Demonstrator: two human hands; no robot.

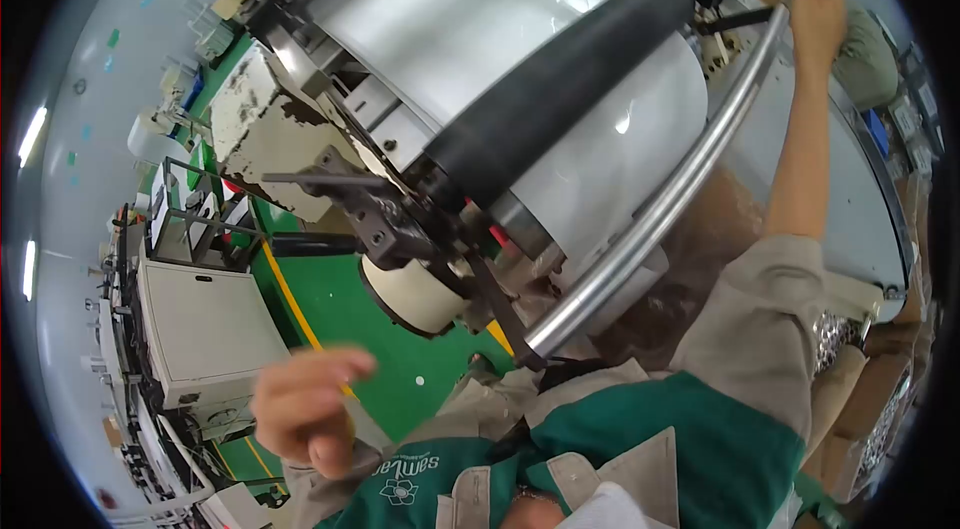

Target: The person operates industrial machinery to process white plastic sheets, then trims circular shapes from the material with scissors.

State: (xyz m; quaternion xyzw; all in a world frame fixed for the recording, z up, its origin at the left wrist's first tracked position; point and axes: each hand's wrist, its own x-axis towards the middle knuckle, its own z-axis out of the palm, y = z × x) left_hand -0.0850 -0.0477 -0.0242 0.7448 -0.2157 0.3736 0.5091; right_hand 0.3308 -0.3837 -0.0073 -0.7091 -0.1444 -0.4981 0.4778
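My left hand is in mid-air at the lower left, slightly blurred. Its fingers are loosely bent, the thumb stands apart, and nothing shows in it. Right of it and higher is a black lever handle on the machine. My right hand is raised at the upper right with its fingers apart and holds nothing I can see. It is beside the far end of a shiny metal bar. Between my hands a black roller lies across a glossy white sheet, which curves down under it.
A metal bracket with bolts carries the roller's near end, above a cream-coloured drum. A grey tabletop stands at the right, with cardboard boxes below. At the left are a white cabinet and green floor with yellow lines.
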